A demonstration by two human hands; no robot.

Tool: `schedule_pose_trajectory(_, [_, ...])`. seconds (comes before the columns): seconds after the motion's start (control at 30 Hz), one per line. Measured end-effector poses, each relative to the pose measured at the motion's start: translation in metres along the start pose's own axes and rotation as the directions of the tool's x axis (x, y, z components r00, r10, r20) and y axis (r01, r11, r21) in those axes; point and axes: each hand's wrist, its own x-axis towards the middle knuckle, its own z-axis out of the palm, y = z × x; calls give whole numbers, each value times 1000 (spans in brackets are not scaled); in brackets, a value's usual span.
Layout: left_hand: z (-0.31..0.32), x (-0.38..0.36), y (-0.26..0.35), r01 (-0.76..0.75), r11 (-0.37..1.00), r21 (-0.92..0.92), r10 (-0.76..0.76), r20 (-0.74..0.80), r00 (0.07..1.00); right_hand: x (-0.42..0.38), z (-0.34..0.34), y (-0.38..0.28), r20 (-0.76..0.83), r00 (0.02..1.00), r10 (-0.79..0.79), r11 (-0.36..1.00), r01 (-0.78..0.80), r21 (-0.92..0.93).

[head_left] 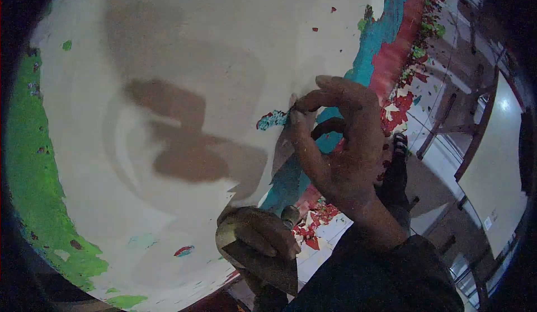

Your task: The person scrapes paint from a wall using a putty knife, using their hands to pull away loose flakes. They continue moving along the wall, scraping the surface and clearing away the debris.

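Note:
My right hand (344, 130) is raised in front of a pale wall (196, 43), thumb and index finger pinched together in a ring. At those fingertips is a small curled flake of teal and red paint (272, 120), overlapping the wall's pale surface. Lower down, my left hand (254, 233) is wrapped round a scraper (274, 267) with a flat, dark, flared blade; a rounded handle end shows beside the fingers. Teal paint (282, 186) and a red band border the pale area behind both hands. Shadows of the hands fall across the wall.
Peeled red, white and green paint chips (398, 110) litter the floor on the right. A white-topped table (495, 166) with dark legs stands farther right. Green paint (33, 166) covers the wall's left edge. My shoe (399, 143) shows near the chips.

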Motion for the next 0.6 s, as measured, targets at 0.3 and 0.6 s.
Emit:
schedule_pose_trajectory(0.3, [2, -32, -5, -50, 997, -57, 33, -274, 961, 10, -5, -8, 76, 996, 44, 999, -44, -8])
schedule_pose_trajectory(0.6, [31, 0, -11, -31, 917, 397, 264, -547, 795, 15, 3, -18, 66, 978, 200, 979, -197, -48])
